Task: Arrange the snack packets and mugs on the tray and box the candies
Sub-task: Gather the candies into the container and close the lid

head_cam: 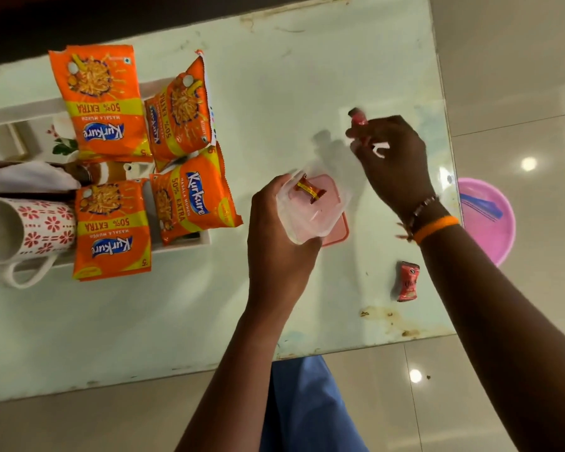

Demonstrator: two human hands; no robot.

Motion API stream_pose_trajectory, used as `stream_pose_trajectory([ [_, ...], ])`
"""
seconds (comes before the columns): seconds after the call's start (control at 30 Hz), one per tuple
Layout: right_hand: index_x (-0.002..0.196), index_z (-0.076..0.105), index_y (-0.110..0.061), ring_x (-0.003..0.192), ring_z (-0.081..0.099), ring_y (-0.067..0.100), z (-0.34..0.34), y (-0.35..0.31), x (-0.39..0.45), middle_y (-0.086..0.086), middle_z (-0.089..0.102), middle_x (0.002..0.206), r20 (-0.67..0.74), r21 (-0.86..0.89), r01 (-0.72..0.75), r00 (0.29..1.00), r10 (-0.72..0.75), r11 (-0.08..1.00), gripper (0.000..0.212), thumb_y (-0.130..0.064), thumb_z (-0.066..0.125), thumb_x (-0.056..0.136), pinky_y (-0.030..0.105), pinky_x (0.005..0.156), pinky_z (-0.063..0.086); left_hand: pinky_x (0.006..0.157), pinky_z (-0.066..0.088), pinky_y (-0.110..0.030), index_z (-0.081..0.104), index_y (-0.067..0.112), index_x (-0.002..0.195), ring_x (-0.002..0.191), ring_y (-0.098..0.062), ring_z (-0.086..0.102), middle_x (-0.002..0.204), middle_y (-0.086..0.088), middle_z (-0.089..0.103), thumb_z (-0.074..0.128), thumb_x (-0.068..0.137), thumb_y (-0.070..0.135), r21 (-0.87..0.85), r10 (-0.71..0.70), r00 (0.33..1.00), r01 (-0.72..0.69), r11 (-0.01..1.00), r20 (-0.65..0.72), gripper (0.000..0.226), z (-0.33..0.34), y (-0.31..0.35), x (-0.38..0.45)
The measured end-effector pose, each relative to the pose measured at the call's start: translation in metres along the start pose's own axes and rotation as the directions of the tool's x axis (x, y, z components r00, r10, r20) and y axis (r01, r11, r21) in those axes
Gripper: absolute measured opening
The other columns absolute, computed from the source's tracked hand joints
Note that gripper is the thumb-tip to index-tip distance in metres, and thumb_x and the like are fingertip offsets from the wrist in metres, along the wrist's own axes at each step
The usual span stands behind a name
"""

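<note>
My left hand (276, 252) holds a small clear plastic box (313, 207) tilted above its pink lid (338, 234); one red-and-yellow wrapped candy (309, 189) lies inside. To the right of the box, my right hand (393, 158) is raised and pinches a red candy (357, 117) at its fingertips. Another red wrapped candy (407, 281) lies on the table near the front right edge. On the white tray (180, 246) at the left lie several orange snack packets (111, 230) and a white mug with red flowers (23, 228), on its side.
The pale green glass table (274, 76) ends close at the right and front. A pink plastic basin (490, 220) stands on the tiled floor beyond the right edge. A brown bottle-like object (92, 173) and white cloth (23, 179) lie on the tray's left part.
</note>
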State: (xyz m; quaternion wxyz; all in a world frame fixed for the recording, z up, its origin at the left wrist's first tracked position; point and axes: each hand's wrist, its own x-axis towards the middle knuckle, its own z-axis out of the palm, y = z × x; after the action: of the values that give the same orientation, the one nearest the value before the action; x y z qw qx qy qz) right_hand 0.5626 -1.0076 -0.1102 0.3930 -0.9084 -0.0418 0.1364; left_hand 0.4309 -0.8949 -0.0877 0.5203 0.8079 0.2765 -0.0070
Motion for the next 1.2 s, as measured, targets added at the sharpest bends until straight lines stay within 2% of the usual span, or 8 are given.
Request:
stream_pose_trajectory([
  [0.13, 0.099, 0.070, -0.019, 0.101, 0.057, 0.004, -0.009, -0.018, -0.064, -0.003, 0.064, 0.113, 0.169, 0.140, 0.050, 0.983, -0.074, 0.989, 0.018, -0.013, 0.060, 0.085, 0.011, 0.087, 0.043, 0.094, 0.047, -0.019, 0.042, 0.018, 0.129, 0.122, -0.010, 0.046, 0.133, 0.001, 0.051, 0.083, 0.060, 0.015, 0.035, 0.024, 1.000, -0.024, 0.999, 0.011, 0.080, 0.006, -0.001, 0.001],
  [0.3, 0.099, 0.068, -0.018, 0.107, 0.055, 0.020, -0.023, 0.011, -0.103, 0.001, 0.057, 0.112, -0.032, 0.105, -0.131, 0.990, 0.135, 0.986, 0.021, -0.007, 0.057, 0.086, 0.024, 0.084, 0.048, 0.097, 0.046, -0.025, 0.043, 0.023, 0.128, 0.121, -0.009, 0.047, 0.127, 0.012, 0.052, 0.084, 0.059, 0.021, 0.057, 0.061, 0.998, -0.063, 0.996, 0.029, 0.079, 0.012, -0.001, -0.007],
  [0.4, 0.112, 0.059, -0.012, 0.106, 0.047, 0.039, -0.026, 0.042, -0.129, 0.015, 0.050, 0.119, -0.157, -0.143, -0.337, 0.936, 0.314, 0.931, 0.030, -0.008, 0.059, 0.082, 0.038, 0.091, 0.036, 0.098, 0.047, -0.036, 0.043, 0.039, 0.121, 0.115, -0.002, 0.048, 0.116, 0.034, 0.044, 0.084, 0.057, 0.023, 0.074, 0.113, 0.993, -0.115, 0.991, 0.039, 0.077, 0.008, -0.001, -0.012],
  [0.53, 0.126, 0.041, -0.008, 0.110, 0.046, 0.041, -0.015, 0.065, -0.155, 0.021, 0.041, 0.127, -0.091, -0.299, -0.525, 0.847, 0.524, 0.797, 0.049, -0.020, 0.061, 0.083, 0.044, 0.084, 0.039, 0.097, 0.046, -0.044, 0.044, 0.034, 0.125, 0.116, -0.005, 0.048, 0.117, 0.028, 0.045, 0.083, 0.054, 0.015, 0.085, 0.110, 0.989, -0.119, 0.989, 0.097, 0.083, 0.004, -0.010, -0.021],
  [0.77, 0.108, 0.050, -0.005, 0.085, 0.062, 0.036, -0.005, 0.037, -0.152, 0.016, 0.062, 0.104, -0.124, -0.081, -0.396, 0.914, 0.385, 0.914, 0.022, -0.016, 0.054, 0.089, 0.045, 0.076, 0.051, 0.097, 0.046, -0.036, 0.043, 0.031, 0.128, 0.117, -0.010, 0.045, 0.116, 0.024, 0.044, 0.084, 0.056, 0.011, 0.104, 0.119, 0.969, -0.144, 0.984, 0.216, 0.085, -0.026, -0.024, -0.042],
  [0.87, 0.111, 0.049, -0.008, 0.070, 0.061, 0.020, -0.007, -0.007, -0.156, 0.005, 0.062, 0.092, -0.168, 0.058, -0.246, 0.953, 0.252, 0.968, 0.026, -0.017, 0.057, 0.088, 0.025, 0.066, 0.050, 0.093, 0.042, -0.024, 0.041, 0.029, 0.130, 0.118, -0.004, 0.040, 0.120, 0.021, 0.042, 0.084, 0.057, 0.013, 0.094, 0.117, 0.955, -0.148, 0.985, 0.271, 0.086, -0.045, -0.029, -0.052],
  [1.0, 0.111, 0.053, -0.015, 0.067, 0.057, 0.002, 0.004, -0.054, -0.172, -0.004, 0.060, 0.089, 0.066, 0.078, -0.119, 0.991, 0.114, 0.990, 0.027, -0.021, 0.061, 0.086, 0.007, 0.061, 0.043, 0.094, 0.039, -0.019, 0.038, 0.032, 0.132, 0.122, 0.001, 0.037, 0.131, 0.016, 0.045, 0.083, 0.058, 0.008, 0.041, 0.084, 0.940, -0.104, 0.994, 0.331, 0.090, -0.073, -0.034, -0.060],
  [1.2, 0.108, 0.058, -0.008, 0.098, 0.059, 0.028, 0.040, -0.046, -0.153, 0.012, 0.063, 0.111, -0.158, -0.050, -0.211, 0.967, 0.201, 0.976, 0.022, -0.014, 0.056, 0.087, 0.037, 0.088, 0.047, 0.100, 0.046, -0.034, 0.037, 0.032, 0.133, 0.123, 0.000, 0.042, 0.132, 0.013, 0.048, 0.082, 0.059, 0.004, -0.022, 0.030, 0.948, -0.024, 0.999, 0.316, 0.092, -0.119, -0.058, -0.072],
])
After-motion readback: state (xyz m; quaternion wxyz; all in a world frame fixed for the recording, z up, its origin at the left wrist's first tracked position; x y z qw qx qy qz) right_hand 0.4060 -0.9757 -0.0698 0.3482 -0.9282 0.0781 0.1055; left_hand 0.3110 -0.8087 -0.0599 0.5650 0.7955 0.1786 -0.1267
